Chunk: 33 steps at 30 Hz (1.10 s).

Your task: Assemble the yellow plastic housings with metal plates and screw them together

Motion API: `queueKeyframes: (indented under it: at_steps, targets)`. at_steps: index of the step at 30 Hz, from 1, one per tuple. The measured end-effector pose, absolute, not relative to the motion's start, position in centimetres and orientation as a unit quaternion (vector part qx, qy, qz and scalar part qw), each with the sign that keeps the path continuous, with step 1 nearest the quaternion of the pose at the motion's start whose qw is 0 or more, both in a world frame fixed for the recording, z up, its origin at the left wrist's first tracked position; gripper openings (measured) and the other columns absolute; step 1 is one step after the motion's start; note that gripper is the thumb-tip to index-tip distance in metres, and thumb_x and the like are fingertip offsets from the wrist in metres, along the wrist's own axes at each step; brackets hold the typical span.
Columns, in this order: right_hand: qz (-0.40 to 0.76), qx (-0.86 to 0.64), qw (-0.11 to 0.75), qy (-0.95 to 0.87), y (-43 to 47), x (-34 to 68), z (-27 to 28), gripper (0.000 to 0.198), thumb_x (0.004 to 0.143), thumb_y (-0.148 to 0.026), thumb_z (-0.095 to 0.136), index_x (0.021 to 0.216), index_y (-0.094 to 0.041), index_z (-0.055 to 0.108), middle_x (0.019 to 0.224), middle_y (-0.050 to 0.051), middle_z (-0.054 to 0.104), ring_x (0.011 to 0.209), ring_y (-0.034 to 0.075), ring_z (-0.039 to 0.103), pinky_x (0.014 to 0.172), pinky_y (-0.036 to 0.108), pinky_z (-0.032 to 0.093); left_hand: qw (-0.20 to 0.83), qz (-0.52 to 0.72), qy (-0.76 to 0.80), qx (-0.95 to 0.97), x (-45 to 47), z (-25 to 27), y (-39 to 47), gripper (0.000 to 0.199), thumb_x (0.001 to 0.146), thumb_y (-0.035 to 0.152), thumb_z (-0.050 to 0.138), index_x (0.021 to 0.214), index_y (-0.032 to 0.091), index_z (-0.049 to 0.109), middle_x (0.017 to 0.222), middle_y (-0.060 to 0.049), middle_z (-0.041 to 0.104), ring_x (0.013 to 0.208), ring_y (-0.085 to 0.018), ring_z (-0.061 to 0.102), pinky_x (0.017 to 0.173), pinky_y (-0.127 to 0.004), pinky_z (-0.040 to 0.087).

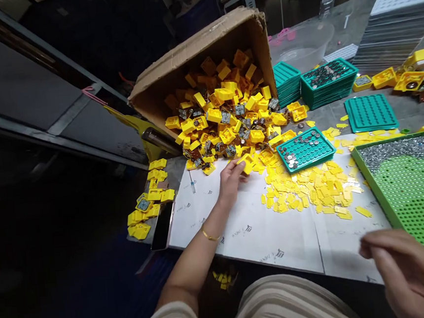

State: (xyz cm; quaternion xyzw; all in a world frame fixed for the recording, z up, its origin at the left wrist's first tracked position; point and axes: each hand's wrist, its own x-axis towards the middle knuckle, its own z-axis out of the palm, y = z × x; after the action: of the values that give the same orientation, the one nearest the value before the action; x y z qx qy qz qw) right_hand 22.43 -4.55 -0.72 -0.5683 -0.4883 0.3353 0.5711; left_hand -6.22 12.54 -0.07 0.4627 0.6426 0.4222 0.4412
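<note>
My left hand (230, 181) is closed with thumb and fingertips on a yellow plastic casing (247, 164), at the front edge of a heap of like casings (224, 93). The heap spills out of a tipped cardboard box (195, 46); grey parts and wires show among the pieces. My right hand (411, 270), slightly blurred, hovers near the table's front edge beside a green perforated tray (408, 196). Its fingers are bent and drawn together; whether anything small is between them is hidden. Flat yellow plates (307, 190) lie scattered between my hands.
A teal tray (306, 153) with round metal pieces stands behind the plates. More teal trays (328, 89) are stacked further back. Small metal bits (397, 152) fill the green tray's far end. A phone (163, 226), a screwdriver (192, 184) and yellow casings (140, 229) lie at the left.
</note>
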Motion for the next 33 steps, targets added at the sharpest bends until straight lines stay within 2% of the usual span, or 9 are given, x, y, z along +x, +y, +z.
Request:
queueKeyframes:
  at_steps: [3,7,12,17,20,23,26,30,33]
  targets:
    - [0.492,-0.523,0.531,-0.45,-1.9,18.6,-0.1,0.018,0.084,-0.032,0.066,0.101,-0.026,0.065,0.088,0.005,0.067,0.059,0.016,0.064,0.052,0.033,0.058,0.528,0.409,0.618,0.415,-6.8,1.7,9.0,0.045,0.075,0.055,0.057,0.102,0.02,0.054,0.087,-0.004,0.064,0.066,-0.015,0.062,0.055,-0.027,0.049]
    - [0.761,-0.42,0.427,-0.25,1.1,14.2,-0.7,0.051,0.087,-0.051,0.059,0.129,-0.025,0.046,0.12,0.012,0.062,0.081,0.019,0.071,0.057,0.028,0.06,0.705,0.375,0.519,0.304,-7.0,2.9,4.7,0.046,0.066,0.047,0.071,0.099,0.02,0.054,0.083,-0.004,0.068,0.071,-0.022,0.069,0.058,-0.03,0.055]
    - [0.865,-0.311,0.358,-0.163,1.8,12.6,-1.7,0.048,0.087,-0.053,0.056,0.122,-0.021,0.055,0.108,0.01,0.065,0.071,0.015,0.069,0.045,0.019,0.051,0.824,0.28,0.391,0.3,-7.2,2.0,2.7,0.04,0.067,0.041,0.074,0.092,0.016,0.056,0.086,-0.009,0.071,0.069,-0.026,0.072,0.05,-0.031,0.056]
    - [0.73,-0.403,0.431,-0.346,0.1,16.6,-1.6,0.029,0.09,-0.041,0.057,0.109,-0.021,0.065,0.104,0.008,0.068,0.085,0.017,0.068,0.063,0.026,0.056,0.805,0.235,0.368,0.402,-4.9,0.9,3.6,0.026,0.082,0.039,0.063,0.092,0.016,0.062,0.11,-0.011,0.066,0.081,-0.022,0.07,0.055,-0.028,0.057]
    - [0.494,-0.503,0.437,-0.559,-1.6,19.6,-1.2,0.022,0.092,-0.025,0.054,0.11,-0.021,0.065,0.108,0.008,0.067,0.1,0.018,0.064,0.085,0.033,0.054,0.684,0.18,0.355,0.611,-2.2,0.4,3.7,0.019,0.08,0.029,0.066,0.096,0.018,0.065,0.13,-0.013,0.056,0.109,-0.025,0.062,0.076,-0.032,0.058]
    - [0.367,-0.525,0.39,-0.662,-3.5,21.5,-1.4,0.022,0.091,-0.016,0.052,0.11,-0.02,0.064,0.111,0.011,0.066,0.105,0.019,0.062,0.091,0.036,0.052,0.56,0.131,0.322,0.752,0.0,-0.5,3.0,0.021,0.082,0.023,0.062,0.103,0.019,0.065,0.129,-0.013,0.057,0.122,-0.024,0.055,0.098,-0.038,0.049]
    - [0.397,-0.559,0.385,-0.618,-4.5,22.1,-2.1,0.021,0.094,-0.019,0.049,0.109,-0.018,0.063,0.099,0.009,0.068,0.085,0.016,0.068,0.077,0.031,0.056,0.53,0.111,0.358,0.76,1.0,-1.3,2.2,0.032,0.083,0.021,0.058,0.115,0.019,0.06,0.125,-0.012,0.061,0.11,-0.02,0.06,0.091,-0.033,0.051]
    - [0.509,-0.608,0.342,-0.504,-3.6,22.4,-2.1,0.024,0.093,-0.032,0.053,0.109,-0.018,0.063,0.083,0.002,0.07,0.051,0.011,0.063,0.052,0.025,0.052,0.581,0.066,0.466,0.664,0.7,-1.2,1.8,0.054,0.079,0.03,0.065,0.13,0.019,0.048,0.113,-0.007,0.062,0.069,-0.009,0.058,0.063,-0.023,0.05]
    - [0.476,-0.621,0.239,-0.575,-1.8,22.9,-1.2,0.021,0.091,-0.032,0.056,0.101,-0.02,0.069,0.088,0.002,0.073,0.056,0.012,0.064,0.056,0.026,0.049,0.623,0.028,0.501,0.6,0.5,-0.5,2.1,0.064,0.074,0.038,0.072,0.13,0.018,0.049,0.082,0.002,0.059,0.056,-0.006,0.047,0.053,-0.02,0.043]
